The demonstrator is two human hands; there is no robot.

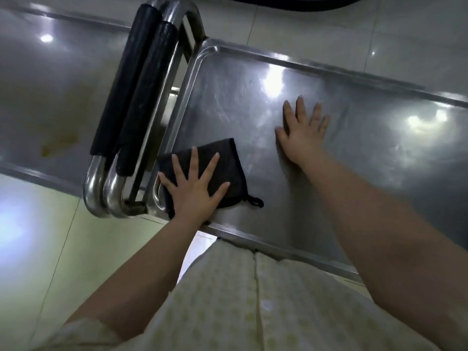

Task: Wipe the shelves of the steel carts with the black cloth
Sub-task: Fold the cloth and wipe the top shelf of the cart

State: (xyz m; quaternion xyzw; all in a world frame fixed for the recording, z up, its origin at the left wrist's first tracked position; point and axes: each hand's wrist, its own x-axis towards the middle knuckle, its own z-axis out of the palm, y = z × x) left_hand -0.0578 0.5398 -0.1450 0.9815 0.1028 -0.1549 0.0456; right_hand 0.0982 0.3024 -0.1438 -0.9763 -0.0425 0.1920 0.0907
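Observation:
A folded black cloth (228,160) lies flat in the near left corner of the steel cart's top shelf (367,173). My left hand (195,188) presses on the cloth with straight, spread fingers. My right hand (302,130) rests flat on the bare shelf to the right of the cloth, fingers spread, touching nothing else. A small loop on the cloth (255,201) sticks out at its near right corner.
A second steel cart's shelf (50,97) stands to the left, with a brownish stain (58,145). Two black-padded push handles (141,97) on chrome tubes sit between the carts. Pale floor tiles (38,249) lie below and beyond.

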